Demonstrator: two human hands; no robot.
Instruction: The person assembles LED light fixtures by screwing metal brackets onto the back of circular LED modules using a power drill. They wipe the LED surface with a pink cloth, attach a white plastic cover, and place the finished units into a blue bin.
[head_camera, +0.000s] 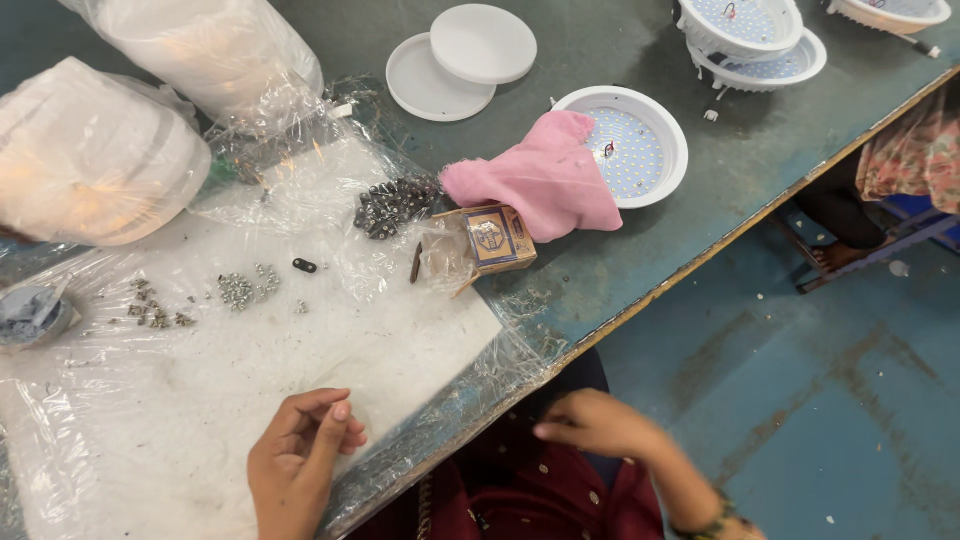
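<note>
hands idle at table's near edge
left hand (300, 455) loosely curled on plastic sheet (330, 340), holding nothing; right hand (590, 422) off edge, grip can't tell; screws (240, 290) further in.

The left hand (300, 455) is loosely curled with fingers bent inward, while the right hand (592, 422) hangs relaxed, fingers pointing left

Small cardboard box (497, 239): brown, blue-and-tan label on top, flap open, well beyond both hands, up and right of the left hand (300, 455), touching a pink cloth (545, 180). Two clear plastic bags of white round parts: one (95, 155) far up-left of the left hand, the other (205, 50) beyond it at the table's far edge.
</note>
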